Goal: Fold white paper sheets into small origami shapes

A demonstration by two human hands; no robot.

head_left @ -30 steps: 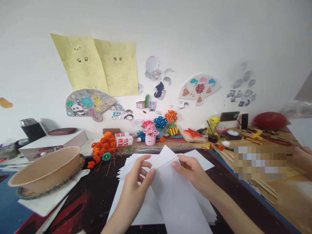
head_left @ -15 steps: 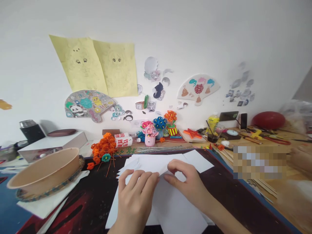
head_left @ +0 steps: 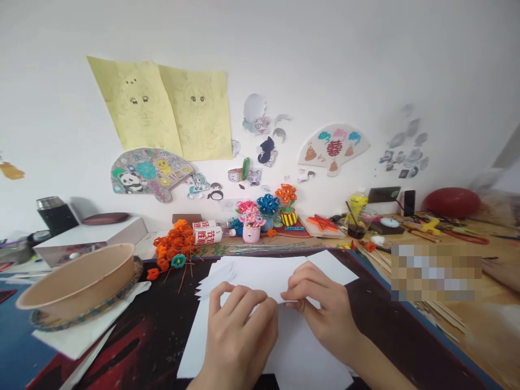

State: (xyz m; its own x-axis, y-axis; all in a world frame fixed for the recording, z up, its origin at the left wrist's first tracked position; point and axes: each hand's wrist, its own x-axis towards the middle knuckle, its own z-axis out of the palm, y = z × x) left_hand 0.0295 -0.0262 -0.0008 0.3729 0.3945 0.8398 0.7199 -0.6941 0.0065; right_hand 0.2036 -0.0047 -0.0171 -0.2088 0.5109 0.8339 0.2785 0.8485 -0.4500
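Note:
A white sheet of paper point(head_left: 303, 346) is between my two hands, over more white sheets point(head_left: 255, 266) spread on the dark mat. My right hand point(head_left: 320, 309) pinches the sheet's edge between thumb and fingers. Beside it, my left hand point(head_left: 244, 330) is curled with its back to me, its fingertips at the same edge. The left fingertips are partly hidden behind the knuckles. The lower part of the sheet hangs toward me.
A beige basin point(head_left: 77, 281) sits on the left, with orange flowers point(head_left: 174, 244) behind it. Small flower pots point(head_left: 251, 233) line the wall. On the right lie wooden sticks point(head_left: 442, 314), a cup of dark liquid point(head_left: 356, 230) and another person's arm point(head_left: 504, 273).
My right hand has moved slightly right and down, still pinching the paper's edge. My left hand has shifted right and curled more. The view has shifted slightly.

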